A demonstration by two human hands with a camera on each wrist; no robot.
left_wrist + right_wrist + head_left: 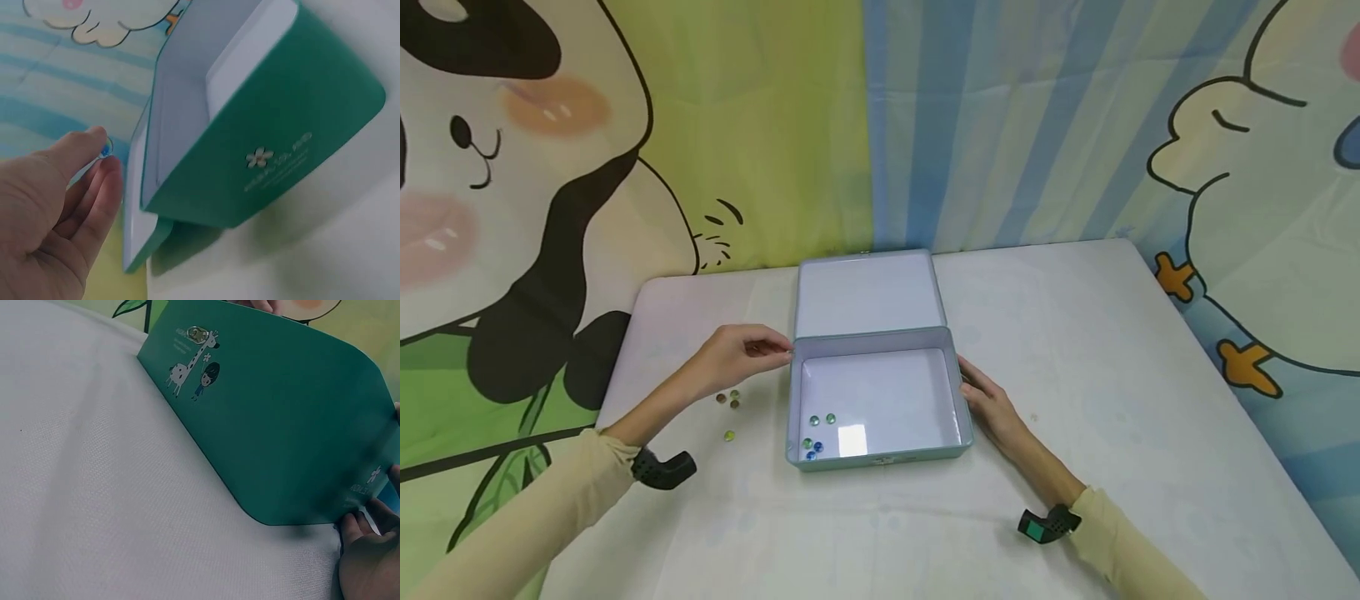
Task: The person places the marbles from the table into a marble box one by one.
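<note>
My left hand is at the box's left wall near the back corner, thumb and fingertip pinching a clear and blue glass marble. The green tin box stands with its lid laid back behind it. Inside, at the front left of its pale floor, lie several green and blue marbles. My right hand rests along the box's right wall, its fingers fairly straight and spread against the side. A giraffe and a child are printed on the box's front.
Several yellow-green and brownish marbles lie on the white tablecloth left of the box, below the left forearm. A cartoon-printed curtain stands behind the table. Each wrist wears a dark strap-on camera.
</note>
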